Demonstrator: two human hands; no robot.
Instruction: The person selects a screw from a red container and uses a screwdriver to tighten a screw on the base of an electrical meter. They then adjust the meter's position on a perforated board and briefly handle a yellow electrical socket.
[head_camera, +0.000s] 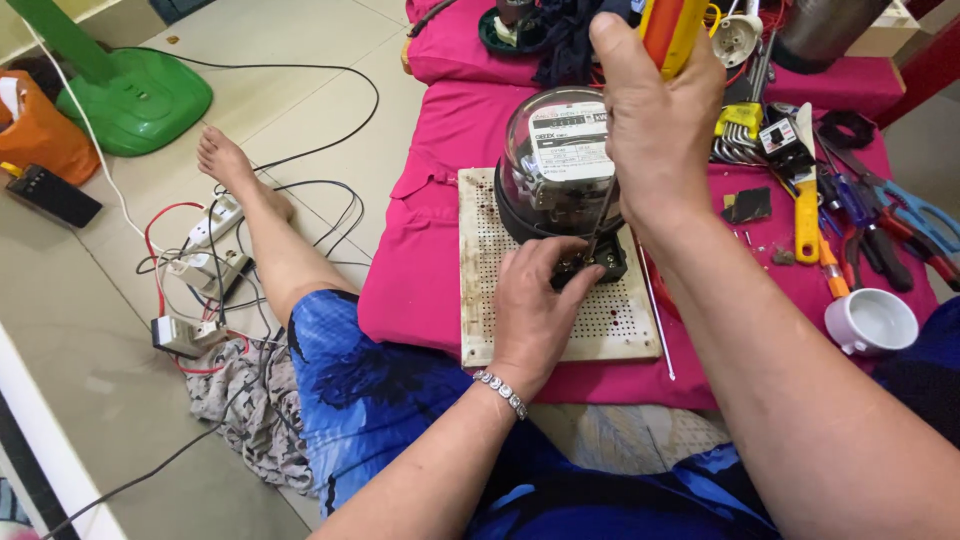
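- Right hand (655, 120) is closed tight around the orange and yellow handle of a screwdriver (670, 35), held almost straight up and down.
- Its thin metal tip points down, a little to the left, into the black terminal block (598, 262) at the foot of the round glass meter (555, 160).
- Left hand (535, 310) sits just below, fingers gripping that block.
- Meter stands on a white board with holes (480, 270), on pink cloth (420, 270).
- Left hand is nearer the block.

A glass-domed electricity meter (553, 160) stands on a perforated mounting board (480, 270), which lies on a spread cloth (420, 270). Right of the board lie hand tools (850, 215), with a small ceramic cup (872, 322) in front of them. Left of the cloth, on the floor, sit socket blocks among tangled wires (205, 265).
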